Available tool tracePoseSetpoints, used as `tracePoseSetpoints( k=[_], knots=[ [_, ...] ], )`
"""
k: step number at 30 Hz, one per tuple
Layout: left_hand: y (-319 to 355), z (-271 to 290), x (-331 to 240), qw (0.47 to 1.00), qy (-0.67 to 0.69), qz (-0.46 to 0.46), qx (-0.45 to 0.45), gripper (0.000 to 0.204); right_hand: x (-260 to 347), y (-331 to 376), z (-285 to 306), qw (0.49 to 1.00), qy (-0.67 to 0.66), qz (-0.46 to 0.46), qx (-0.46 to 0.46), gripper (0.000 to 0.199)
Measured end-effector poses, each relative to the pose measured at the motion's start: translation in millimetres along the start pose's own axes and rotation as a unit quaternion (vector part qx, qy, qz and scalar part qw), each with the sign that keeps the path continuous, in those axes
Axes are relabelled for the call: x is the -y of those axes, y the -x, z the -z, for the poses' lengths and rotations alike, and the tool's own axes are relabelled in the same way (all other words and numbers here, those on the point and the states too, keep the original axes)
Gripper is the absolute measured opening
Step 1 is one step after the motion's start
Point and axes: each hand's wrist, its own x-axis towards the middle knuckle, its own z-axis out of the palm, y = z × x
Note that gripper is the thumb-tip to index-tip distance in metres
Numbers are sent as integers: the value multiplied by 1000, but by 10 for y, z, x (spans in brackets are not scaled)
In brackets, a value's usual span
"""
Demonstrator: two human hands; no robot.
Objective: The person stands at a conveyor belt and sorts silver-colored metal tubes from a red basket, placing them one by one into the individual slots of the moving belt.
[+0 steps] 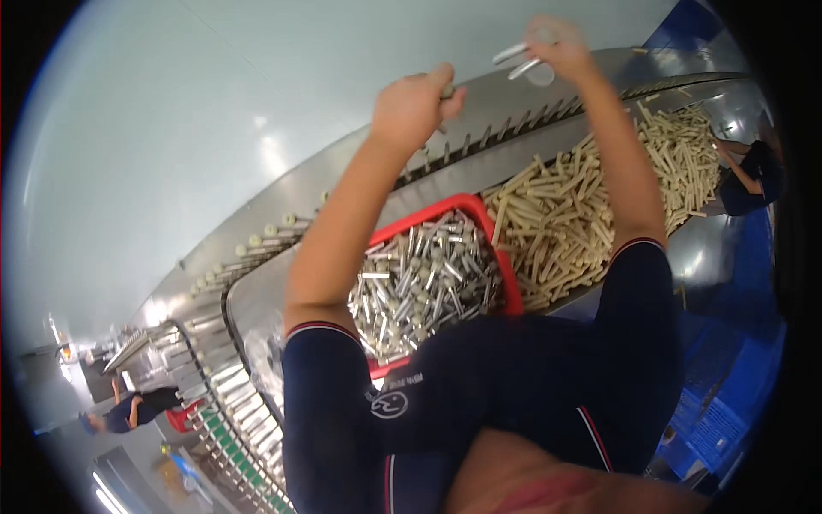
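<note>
My left hand (409,107) is closed above the conveyor line, its fingers pinched round a small piece with a beige-green round end (447,91); most of it is hidden. Farther right, my right hand (558,53) is raised and blurred, with slim silver tubes (524,68) sticking out of its grip to the left. Under both hands runs a curved conveyor with a row of upright pegs (488,134). Close to my body, a red bin (509,278) holds many silver tubes with beige round ends (428,278).
A big heap of beige sticks (548,223) lies right of the bin. Round-headed pieces (271,230) stand along the conveyor at left. Another person (753,176) works at the far right, and one more (137,407) at the far left. Blue crates (715,420) are stacked at lower right.
</note>
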Motion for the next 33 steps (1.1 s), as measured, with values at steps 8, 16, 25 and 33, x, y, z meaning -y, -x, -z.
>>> tracePoseSetpoints(
  k=[8,16,25,33],
  knots=[
    [2267,-963,148,974,36,-70,215,55,356,1498,-2234,943,-174,31,282,38],
    [1147,-782,550,992,-55,-70,-87,42,35,626,-1448,980,154,125,-24,45],
    [314,-1295,684,985,-159,-42,50,26,-346,-181,-1151,979,174,104,-9,27],
    [1045,-418,42,985,48,-24,166,30,391,1102,-1159,986,-49,-83,134,34]
  ],
)
